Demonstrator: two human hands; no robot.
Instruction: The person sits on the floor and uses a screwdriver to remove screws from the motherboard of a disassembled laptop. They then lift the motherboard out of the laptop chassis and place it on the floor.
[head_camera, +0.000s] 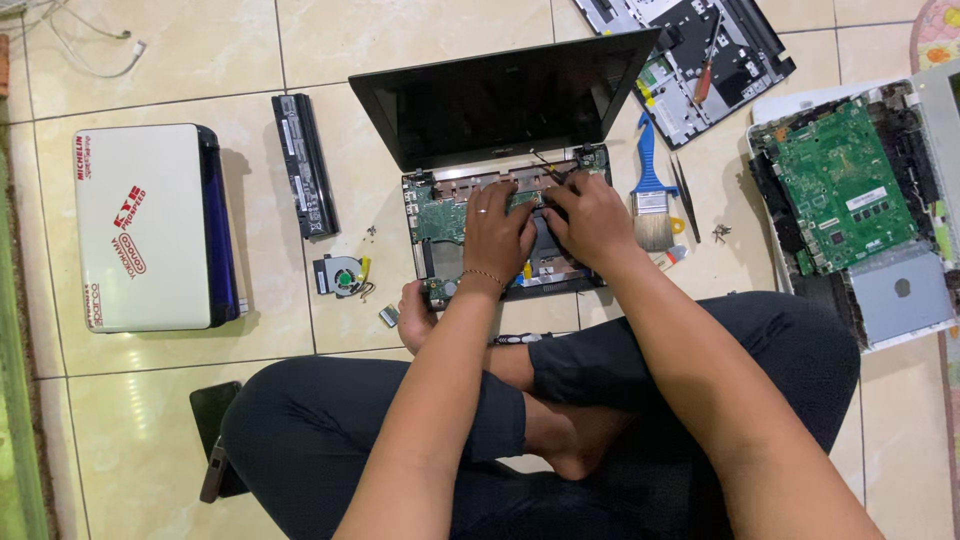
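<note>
An opened black laptop lies on the tiled floor with its green circuit board exposed and its screen tilted back. My left hand, with a ring and a thin bracelet, rests on the middle of the board, fingers curled down. My right hand presses next to it on the right side of the base, and a thin dark tool tip sticks out above its fingers. Both hands touch each other over the board. What lies under the fingers is hidden.
A black battery and small fan lie left of the laptop, a closed white laptop farther left. A blue-handled brush, tweezers and screws lie right. Another open machine with a green board is far right. A dark phone sits by my knee.
</note>
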